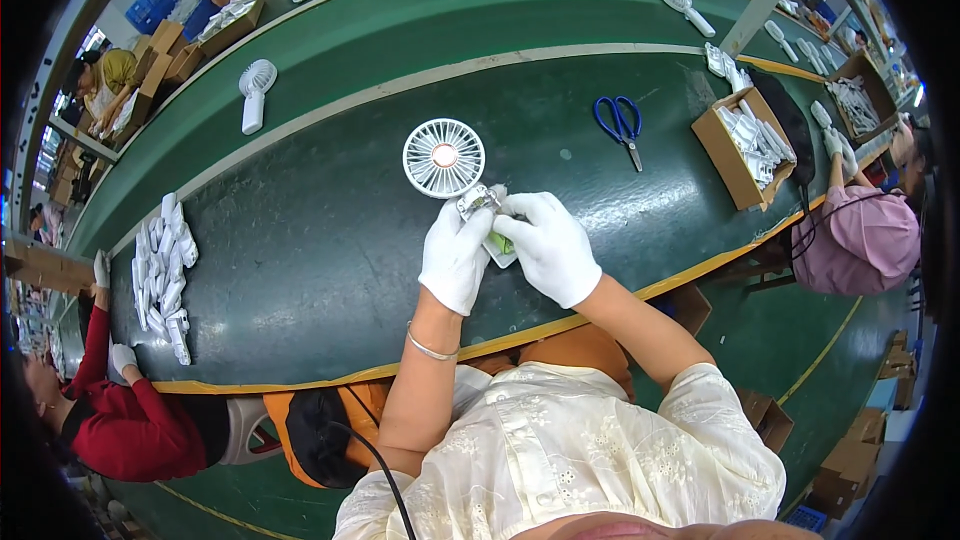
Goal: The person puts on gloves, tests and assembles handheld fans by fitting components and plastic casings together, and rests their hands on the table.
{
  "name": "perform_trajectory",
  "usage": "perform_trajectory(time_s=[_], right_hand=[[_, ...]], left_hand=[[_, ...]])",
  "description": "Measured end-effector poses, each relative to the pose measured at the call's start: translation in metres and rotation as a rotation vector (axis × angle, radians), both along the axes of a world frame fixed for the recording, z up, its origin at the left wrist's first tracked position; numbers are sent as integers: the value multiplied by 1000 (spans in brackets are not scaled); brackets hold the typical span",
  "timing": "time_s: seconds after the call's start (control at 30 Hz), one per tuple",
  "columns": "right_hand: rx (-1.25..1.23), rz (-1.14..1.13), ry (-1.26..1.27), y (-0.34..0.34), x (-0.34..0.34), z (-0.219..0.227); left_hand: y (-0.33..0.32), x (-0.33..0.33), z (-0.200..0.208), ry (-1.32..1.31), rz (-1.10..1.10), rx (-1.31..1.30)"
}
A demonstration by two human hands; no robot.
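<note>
Flanking the held fan, blue scissors right, white parts left.

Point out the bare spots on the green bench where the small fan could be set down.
Widest bare patch: between the pile of white parts and the left hand. A smaller patch lies between the right hand, blue scissors and cardboard box. Crowded: the bench's right end with boxes and fans.

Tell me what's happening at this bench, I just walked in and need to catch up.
A person in white gloves holds a small white handheld fan over a dark green work table, left hand and right hand closed together around its handle. Blue scissors lie to the right, beside a cardboard box of white parts. A pile of white handle pieces sits at left.
</note>
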State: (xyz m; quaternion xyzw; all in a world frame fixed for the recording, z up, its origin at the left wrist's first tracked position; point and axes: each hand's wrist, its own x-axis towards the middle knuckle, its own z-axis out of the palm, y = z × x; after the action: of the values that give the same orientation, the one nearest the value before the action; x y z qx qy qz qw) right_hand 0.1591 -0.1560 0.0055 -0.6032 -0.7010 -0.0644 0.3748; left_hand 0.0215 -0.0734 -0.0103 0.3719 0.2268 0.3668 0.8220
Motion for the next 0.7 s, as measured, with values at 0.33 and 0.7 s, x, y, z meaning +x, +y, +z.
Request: perform_trajectory(time_s=[0.33,0.7], right_hand=[[-771,106,1479,15,50,25],[-856,184,1635,11,54,22]], left_hand=[[-5,-3,18,74,-231,121],[-7,-1,22,26,-260,84]])
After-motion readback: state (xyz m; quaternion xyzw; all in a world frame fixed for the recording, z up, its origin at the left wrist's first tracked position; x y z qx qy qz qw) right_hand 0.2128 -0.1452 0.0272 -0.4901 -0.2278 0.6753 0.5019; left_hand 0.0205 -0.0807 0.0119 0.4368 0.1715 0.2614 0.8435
